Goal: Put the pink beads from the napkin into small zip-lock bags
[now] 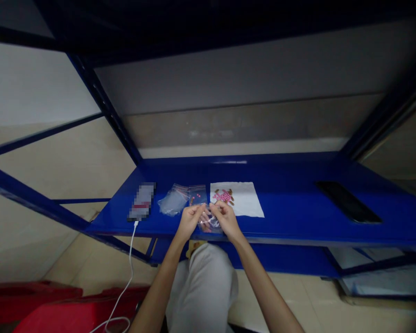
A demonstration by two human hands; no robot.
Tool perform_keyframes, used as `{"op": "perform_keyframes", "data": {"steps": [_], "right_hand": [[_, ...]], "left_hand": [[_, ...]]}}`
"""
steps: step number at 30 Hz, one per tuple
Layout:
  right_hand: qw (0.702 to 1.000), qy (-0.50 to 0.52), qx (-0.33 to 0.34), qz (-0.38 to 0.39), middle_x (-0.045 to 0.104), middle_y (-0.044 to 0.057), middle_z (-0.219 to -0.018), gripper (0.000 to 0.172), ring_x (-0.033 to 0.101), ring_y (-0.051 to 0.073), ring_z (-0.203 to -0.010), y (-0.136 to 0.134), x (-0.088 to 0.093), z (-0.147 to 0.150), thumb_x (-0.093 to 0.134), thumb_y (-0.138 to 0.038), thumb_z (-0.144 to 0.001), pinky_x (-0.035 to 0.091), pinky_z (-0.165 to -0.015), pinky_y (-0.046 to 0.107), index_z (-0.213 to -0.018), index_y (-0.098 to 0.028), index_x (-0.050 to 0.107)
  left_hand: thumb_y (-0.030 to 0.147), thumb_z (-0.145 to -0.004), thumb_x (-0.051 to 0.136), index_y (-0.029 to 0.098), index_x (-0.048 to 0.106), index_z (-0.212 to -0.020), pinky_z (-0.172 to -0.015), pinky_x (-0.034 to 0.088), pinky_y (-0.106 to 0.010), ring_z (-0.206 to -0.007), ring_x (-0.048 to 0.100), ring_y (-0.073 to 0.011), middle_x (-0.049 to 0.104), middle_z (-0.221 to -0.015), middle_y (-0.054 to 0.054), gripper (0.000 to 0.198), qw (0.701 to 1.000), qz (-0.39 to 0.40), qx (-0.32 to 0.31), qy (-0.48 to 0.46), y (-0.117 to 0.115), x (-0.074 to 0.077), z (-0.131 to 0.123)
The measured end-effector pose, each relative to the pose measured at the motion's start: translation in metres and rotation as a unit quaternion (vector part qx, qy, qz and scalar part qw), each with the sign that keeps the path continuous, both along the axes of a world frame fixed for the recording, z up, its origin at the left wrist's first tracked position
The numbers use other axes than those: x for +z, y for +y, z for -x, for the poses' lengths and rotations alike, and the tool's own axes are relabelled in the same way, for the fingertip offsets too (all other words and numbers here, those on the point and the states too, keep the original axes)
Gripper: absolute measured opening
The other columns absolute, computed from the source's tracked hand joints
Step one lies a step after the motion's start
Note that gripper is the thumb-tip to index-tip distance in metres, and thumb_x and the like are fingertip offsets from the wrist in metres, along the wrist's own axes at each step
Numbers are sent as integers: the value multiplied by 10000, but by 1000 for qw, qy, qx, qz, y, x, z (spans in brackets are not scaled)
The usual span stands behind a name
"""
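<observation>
Both my left hand (193, 217) and my right hand (226, 217) pinch the top of a clear zip bag (213, 225) at the shelf's front edge. Fingers show through the clear plastic. Just beyond my left hand lies another zip bag (198, 192) with a few pink pills in it. A pile of clear zip bags (175, 201) rests to its left. Beyond my right hand, a white sheet of paper (246, 199) carries a cluster of pink pills (222, 196) and several brown capsules (232, 202).
On the blue shelf (284, 203), a phone (142, 202) with a white cable (131, 259) lies at left and a black phone (348, 201) at right. Blue uprights (106, 104) frame the shelf. Red plastic stools (65, 314) stand at lower left.
</observation>
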State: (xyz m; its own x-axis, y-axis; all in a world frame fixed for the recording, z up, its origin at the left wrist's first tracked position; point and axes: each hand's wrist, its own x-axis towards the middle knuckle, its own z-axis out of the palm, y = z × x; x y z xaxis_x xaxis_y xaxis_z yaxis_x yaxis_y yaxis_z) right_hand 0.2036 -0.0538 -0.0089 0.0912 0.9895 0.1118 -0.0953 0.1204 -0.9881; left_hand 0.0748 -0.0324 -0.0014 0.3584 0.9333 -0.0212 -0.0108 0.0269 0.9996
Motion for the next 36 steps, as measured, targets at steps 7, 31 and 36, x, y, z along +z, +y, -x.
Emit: {"op": "perform_keyframes", "data": {"steps": [7, 31, 36], "right_hand": [[998, -49, -39, -23, 380, -65, -450, 396, 349, 89, -419, 0, 3, 1, 567, -530, -698, 262, -420, 216, -543, -212, 387], [977, -170, -126, -15, 442, -59, -412, 381, 342, 90, -364, 4, 8, 12, 590, -526, -649, 254, -380, 217, -743, -160, 640], [972, -195, -134, -9, 415, -67, -410, 376, 336, 94, -382, 6, 6, 10, 571, -519, -662, 253, -390, 213, -748, -160, 644]], "left_hand": [[515, -745, 517, 140, 559, -594, -357, 403, -190, -333, 523, -102, 574, -433, 11, 407, 996, -56, 51, 38, -1, 0, -2], [380, -804, 418, 159, 496, -634, -370, 304, -166, -351, 450, -69, 479, -460, 50, 289, 992, -113, 54, -30, 8, -12, -2], [400, -816, 370, 150, 540, -709, -330, 291, -174, -310, 438, -87, 464, -433, 52, 321, 994, -96, 42, -38, 4, -10, -5]]}}
